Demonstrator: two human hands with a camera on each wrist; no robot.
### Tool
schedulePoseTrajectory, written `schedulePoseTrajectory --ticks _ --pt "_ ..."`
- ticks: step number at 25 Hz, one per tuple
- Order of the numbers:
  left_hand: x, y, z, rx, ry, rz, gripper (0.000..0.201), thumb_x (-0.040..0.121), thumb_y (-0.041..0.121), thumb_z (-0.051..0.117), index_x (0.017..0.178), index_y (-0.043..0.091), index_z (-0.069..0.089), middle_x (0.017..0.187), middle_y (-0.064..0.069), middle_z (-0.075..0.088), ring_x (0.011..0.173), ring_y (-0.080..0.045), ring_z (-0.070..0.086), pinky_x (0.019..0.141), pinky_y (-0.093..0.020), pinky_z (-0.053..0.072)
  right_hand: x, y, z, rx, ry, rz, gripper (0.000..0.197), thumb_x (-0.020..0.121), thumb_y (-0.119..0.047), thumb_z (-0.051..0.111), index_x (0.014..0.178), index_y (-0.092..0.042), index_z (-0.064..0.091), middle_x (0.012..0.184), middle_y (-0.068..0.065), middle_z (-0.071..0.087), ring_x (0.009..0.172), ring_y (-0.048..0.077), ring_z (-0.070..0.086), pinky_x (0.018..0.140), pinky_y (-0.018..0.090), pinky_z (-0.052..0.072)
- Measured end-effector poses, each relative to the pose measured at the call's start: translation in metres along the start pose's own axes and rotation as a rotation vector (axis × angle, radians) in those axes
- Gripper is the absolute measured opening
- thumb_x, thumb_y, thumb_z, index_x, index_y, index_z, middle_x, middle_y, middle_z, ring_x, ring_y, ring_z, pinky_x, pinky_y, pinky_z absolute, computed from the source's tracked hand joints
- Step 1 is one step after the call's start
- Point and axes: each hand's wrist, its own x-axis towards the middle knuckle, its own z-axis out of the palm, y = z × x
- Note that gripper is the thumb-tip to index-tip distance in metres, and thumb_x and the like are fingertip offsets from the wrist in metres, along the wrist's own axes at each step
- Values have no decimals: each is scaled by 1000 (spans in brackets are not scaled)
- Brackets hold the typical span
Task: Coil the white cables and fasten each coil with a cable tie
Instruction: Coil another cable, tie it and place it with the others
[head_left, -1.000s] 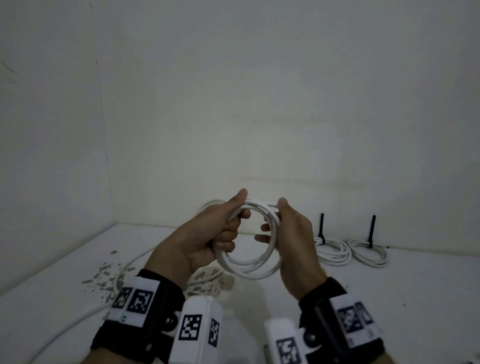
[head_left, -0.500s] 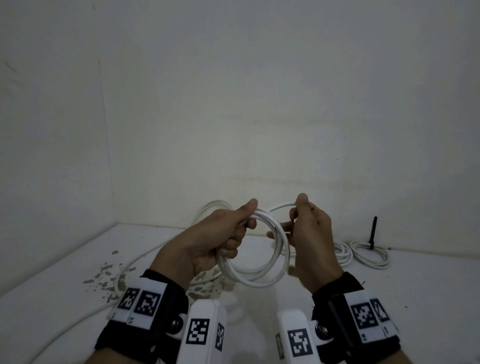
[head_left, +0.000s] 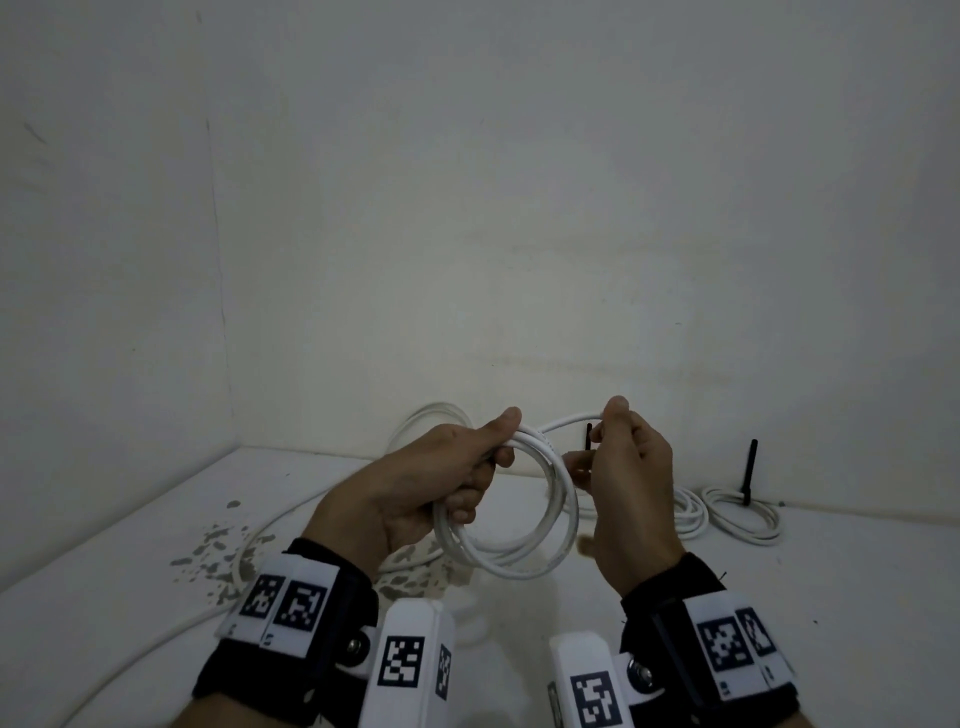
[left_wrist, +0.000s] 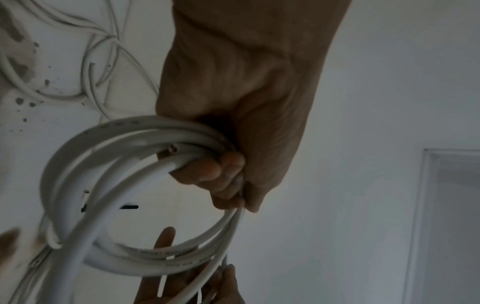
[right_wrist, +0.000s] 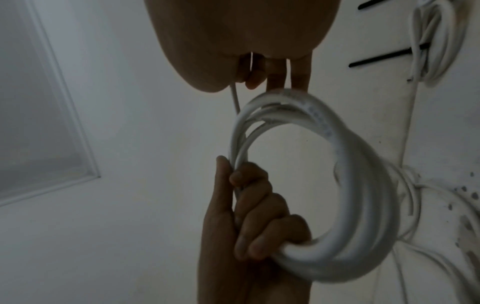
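Left hand (head_left: 415, 488) grips an untied white coil (head_left: 511, 545), right hand (head_left: 626, 478) pinches its free end; two tied coils (head_left: 727, 514) rest on the counter (head_left: 857, 582).

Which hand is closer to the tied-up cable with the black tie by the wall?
Right. The right hand is just left of that tied cable coil; the left hand is farther left, gripping the white coil.

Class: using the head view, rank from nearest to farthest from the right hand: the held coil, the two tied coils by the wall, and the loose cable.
1. Held coil, just left of the right hand.
2. Nearer tied coil, right.
3. Farther tied coil, right, and loose cable, far left: too close to call.
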Motion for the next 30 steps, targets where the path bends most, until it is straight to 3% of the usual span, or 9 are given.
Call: schedulePoseTrajectory --ticks 5,7,10,12,15,18,22,25,30 --pt "-1 0 -8 81 61 20 44 92 54 52 69 18 49 51 6 22 40 -7 15 38 -19 15 15 0 -24 -662 -349 -259 23 103 -25 43 95 -24 65 94 -9 66 87 11 61 69 19 43" --pt "-1 -1 -4 147 30 23 44 92 55 52 69 17 50 51 5 23 40 -7 15 39 -19 15 10 -2 -21 -591 -472 -303 25 105 -29 41 105 -30 66 103 -15 68 99 4 61 81 15 45" --pt "1 -1 0 20 -16 48 47 90 58 51 69 16 52 49 6 22 37 -5 15 37 -18 14 -4 -3 -5 -386 -622 -226 42 102 -50 41 87 -23 68 70 3 65 68 24 64 70 34 49" --pt "4 0 -2 -192 -42 37 50 82 62 57 66 14 56 44 7 21 33 -3 16 33 -17 15 -9 -2 0 -276 -597 -142 52 97 -58 43 82 -13 64 53 9 45 47 21 51 55 33 43" --pt "6 0 2 -415 -79 50 40 73 49 68 70 11 57 41 10 23 30 -3 20 32 -15 19 -13 2 10 -316 -349 -253 66 93 -65 38 79 -2 54 54 4 32 49 12 35 51 34 32" --pt "8 0 10 -343 -57 93 30 73 41 69 73 15 54 47 9 23 37 -4 22 39 -17 23 -13 6 14 -395 -202 -358 72 92 -66 34 88 -1 64 51 -2 34 52 10 34 52 37 35" --pt "7 -4 14 -335 -34 28 36 75 51 69 66 22 49 52 9 22 43 -7 24 47 -21 29 -7 4 6 -334 -195 -316 71 94 -67 37 88 -1 61 47 -11 29 50 13 33 49 39 36" --pt "10 -5 23 -449 9 -2 46 74 56 68 58 25 37 47 9 17 36 -5 17 41 -20 15 -8 2 6 -407 -155 -381 63 99 -54 38 89 3 61 47 -10 28 48 7 29 47 23 28" --pt "17 -7 29 -502 190 20 46 90 48 61 60 23 37 44 9 18 32 -6 14 32 -17 13 -5 2 2 -326 -223 -307 51 101 -52 39 83 -9 59 51 -11 35 48 7 32 50 26 30"
